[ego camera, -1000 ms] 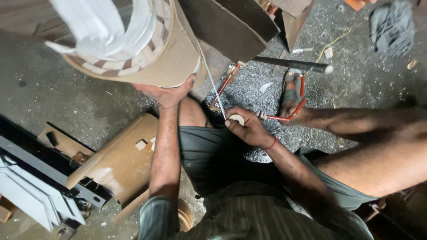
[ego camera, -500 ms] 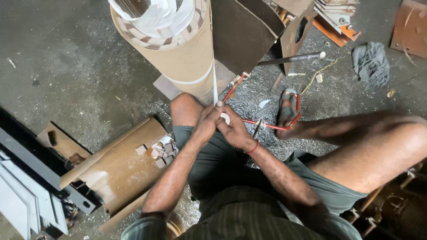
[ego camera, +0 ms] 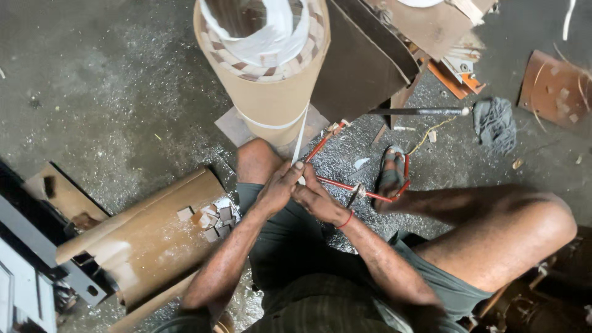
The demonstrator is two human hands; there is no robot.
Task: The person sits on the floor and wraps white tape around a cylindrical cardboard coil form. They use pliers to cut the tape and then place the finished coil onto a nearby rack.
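Sitting on the gritty floor [ego camera: 92,92], the person has both hands pressed together just above the knees, fingers meeting around the lower end of a white strip [ego camera: 300,139]. The left hand [ego camera: 277,188] is pinched on that strip near its tip, and the right hand [ego camera: 317,198], with a red thread at the wrist, is closed against it from the other side; whether it grips the strip itself or only steadies it I cannot tell. The strip runs up toward twelve o'clock and joins a white band wrapped around a tall cardboard cylinder [ego camera: 271,102], which stands upright just beyond the hands and has a ring of small wooden blocks and white wrapping inside its top. At two o'clock from the hands lies a hacksaw [ego camera: 364,192] with a red frame, beside a sandalled foot [ego camera: 390,176]. Further toward two o'clock, a dark metal rod [ego camera: 419,111] lies across the floor, near a grey rag [ego camera: 495,123]. At eight o'clock a second cardboard cylinder [ego camera: 148,240] lies on its side, with a few small wooden blocks [ego camera: 209,219] resting on it. Brown boards [ego camera: 364,68] lean at one o'clock.
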